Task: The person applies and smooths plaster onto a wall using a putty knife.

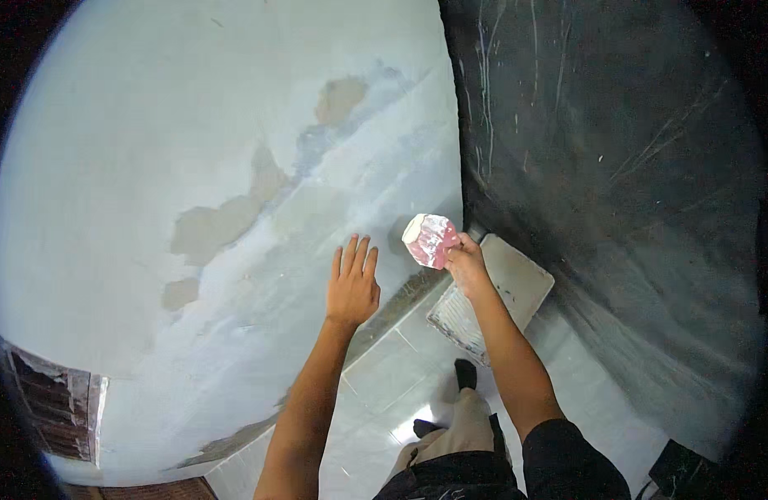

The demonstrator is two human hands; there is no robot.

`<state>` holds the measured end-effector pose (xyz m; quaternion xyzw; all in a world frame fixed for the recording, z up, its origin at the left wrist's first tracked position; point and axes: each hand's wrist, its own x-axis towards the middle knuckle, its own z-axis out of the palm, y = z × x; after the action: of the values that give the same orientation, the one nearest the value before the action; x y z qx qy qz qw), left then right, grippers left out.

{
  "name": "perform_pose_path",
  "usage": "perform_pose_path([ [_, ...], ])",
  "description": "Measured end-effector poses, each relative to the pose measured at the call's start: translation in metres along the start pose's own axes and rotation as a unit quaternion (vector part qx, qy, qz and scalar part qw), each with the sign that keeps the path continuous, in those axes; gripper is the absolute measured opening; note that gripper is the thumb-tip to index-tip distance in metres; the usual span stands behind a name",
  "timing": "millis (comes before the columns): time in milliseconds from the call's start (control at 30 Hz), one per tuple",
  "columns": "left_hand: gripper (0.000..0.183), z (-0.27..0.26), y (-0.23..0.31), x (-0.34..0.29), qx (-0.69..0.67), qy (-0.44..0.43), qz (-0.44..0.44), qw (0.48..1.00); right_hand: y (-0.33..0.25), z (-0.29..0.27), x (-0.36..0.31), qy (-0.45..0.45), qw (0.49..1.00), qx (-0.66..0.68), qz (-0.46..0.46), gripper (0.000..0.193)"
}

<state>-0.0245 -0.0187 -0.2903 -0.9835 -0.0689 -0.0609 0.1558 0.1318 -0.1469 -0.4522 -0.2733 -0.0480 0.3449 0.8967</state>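
My right hand (465, 265) grips the edge of a small flat pink spreader (435, 247) between thumb and fingers. White paste is smeared over its face, with a thicker cream-white lump at its upper left. The spreader is held up close to the pale wall (234, 117), near its corner. To the left, my left hand (353, 287) is open with its fingers stretched out and holds nothing. It is against or just in front of the wall; I cannot tell whether it touches. Beige-grey bare patches (226, 223) and bluish smears run diagonally across the wall.
A whitish paint tray (514, 279) with a ribbed part lies below my right forearm. A dark streaked surface (609, 167) rises on the right. Light floor tiles (384, 371) lie below, around my feet. At lower left is a brown wooden frame (55, 400); a black object (682, 468) is at lower right.
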Motion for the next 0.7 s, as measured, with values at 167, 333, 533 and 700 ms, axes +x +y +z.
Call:
perform_pose_path([
  [167,0.057,-0.038,0.007,0.004,0.07,0.046,0.033,0.996,-0.003,0.015,-0.003,-0.008,0.999,-0.015,-0.046,0.043],
  [333,0.055,-0.064,0.016,-0.006,0.119,0.121,0.05,0.984,-0.016,0.042,-0.029,-0.018,0.992,-0.065,-0.111,0.04],
  [533,0.054,-0.121,0.006,-0.005,0.177,0.168,0.081,0.966,-0.023,0.095,-0.063,0.055,0.943,-0.184,-0.272,0.028],
  [700,0.055,-0.173,-0.018,0.009,0.203,0.21,0.107,0.95,-0.036,0.154,-0.1,0.094,0.855,-0.409,-0.305,0.03],
])
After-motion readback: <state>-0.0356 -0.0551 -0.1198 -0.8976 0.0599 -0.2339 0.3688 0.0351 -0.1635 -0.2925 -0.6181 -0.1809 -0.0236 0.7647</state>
